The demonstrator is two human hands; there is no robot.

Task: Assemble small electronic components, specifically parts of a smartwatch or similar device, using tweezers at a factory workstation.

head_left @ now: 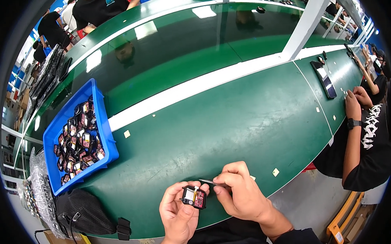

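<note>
Left hand fingers: the left hand (pixel 178 211) is closed around a small black electronic module (pixel 194 197), thumb on one side and fingertips on the other, holding it just above the near edge of the tabletop.
Module: black frame with a pale square face and a red circuit part on its right side (too small to tell more).
Right hand fingers: the right hand (pixel 239 191) pinches thin metal tweezers (pixel 207 181), fingers closed on the handle; the tip points left and sits at the top edge of the module.
Hands together: close beside each other, the module between them.
Tabletop: a long green tabletop (pixel 230 121) with a white stripe running along it; a few small pale squares lie scattered on it.
Blue bin: a blue plastic bin (pixel 66 116) stands to the left, well apart from the hands, heaped with like black-and-red modules.
Black pouch: a black mesh pouch (pixel 84 212) lies at the tabletop's near left corner, below the bin.
Right neighbour: another person in a black printed shirt (pixel 371 152) works at the far right, a watch on the wrist.
</note>
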